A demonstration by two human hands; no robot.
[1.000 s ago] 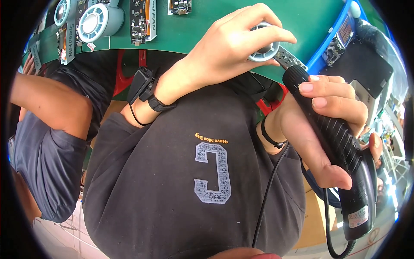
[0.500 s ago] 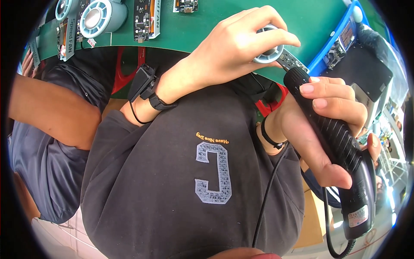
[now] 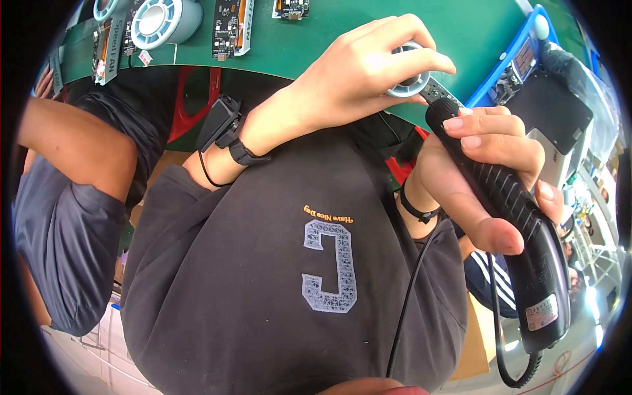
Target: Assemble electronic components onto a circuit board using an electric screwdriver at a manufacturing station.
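Observation:
My left hand (image 3: 375, 66) is closed around a small light-blue round fan (image 3: 409, 87), steadying it over the green table. A narrow circuit board (image 3: 442, 95) extends from the fan toward the right. In my right hand (image 3: 494, 141) is a black electric screwdriver (image 3: 503, 197), gripped along its body with a cord trailing from its lower end. Its ribbed nose points up and left at the board. The bit's tip and its exact contact with the board are hard to make out.
On the green table (image 3: 316, 49) at the upper left lie another light-blue fan (image 3: 161, 25) and several circuit boards, one a long board (image 3: 225, 29). A blue-rimmed tray (image 3: 484, 89) with parts stands to the right. Another person's arm (image 3: 79, 138) is at the left.
The screwdriver in my right hand has shifted slightly up and left, nearer the fan. My left hand stays on the fan. The other person's arm has moved a little, and the view has shifted slightly.

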